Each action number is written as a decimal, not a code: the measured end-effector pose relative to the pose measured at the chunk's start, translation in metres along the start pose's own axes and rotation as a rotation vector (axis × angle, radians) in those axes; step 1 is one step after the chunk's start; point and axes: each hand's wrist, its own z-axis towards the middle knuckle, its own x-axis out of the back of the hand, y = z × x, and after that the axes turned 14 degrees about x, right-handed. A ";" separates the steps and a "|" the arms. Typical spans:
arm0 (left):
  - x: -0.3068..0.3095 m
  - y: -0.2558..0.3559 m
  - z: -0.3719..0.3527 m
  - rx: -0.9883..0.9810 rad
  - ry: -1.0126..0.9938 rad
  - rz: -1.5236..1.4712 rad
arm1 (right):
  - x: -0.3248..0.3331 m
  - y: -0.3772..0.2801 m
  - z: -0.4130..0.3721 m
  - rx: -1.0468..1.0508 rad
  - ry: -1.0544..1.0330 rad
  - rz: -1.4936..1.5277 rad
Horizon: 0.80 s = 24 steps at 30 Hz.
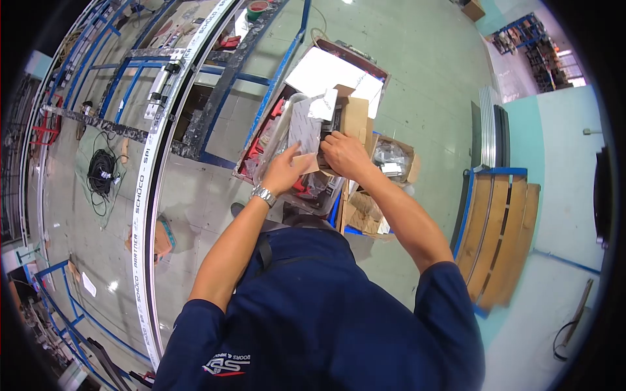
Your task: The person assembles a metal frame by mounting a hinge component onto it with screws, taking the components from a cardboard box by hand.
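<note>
My left hand (287,171), with a metal watch on the wrist, rests at the lower end of a grey-white printed packet (304,128) and a small brown cardboard flap (304,163). My right hand (343,155) is closed at the open side of a brown cardboard box (354,118); what its fingers grip is hidden. Both lie over a clear plastic bin (267,156) on a cart with white sheets (329,72). Dark items show inside the box, between the packet and the cardboard.
A long profile (145,195) lies across blue racks on the left. Another open carton (391,155) with plastic bags stands right of the bin. A wooden-slatted pallet (497,234) is further right. Coiled black cable (101,173) lies on the floor.
</note>
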 end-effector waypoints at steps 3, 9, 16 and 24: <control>-0.001 -0.028 0.010 0.446 -0.117 -0.973 | 0.004 0.010 0.008 -0.032 0.049 0.004; -0.041 -0.017 0.005 0.664 -0.422 -1.278 | 0.069 -0.027 0.026 -0.055 0.099 0.032; -0.030 -0.045 0.046 -0.512 -0.068 -0.544 | 0.163 -0.073 0.003 -0.089 0.362 0.011; 0.030 -0.033 0.046 0.267 -0.300 -1.267 | 0.237 -0.090 -0.033 -0.391 0.563 0.198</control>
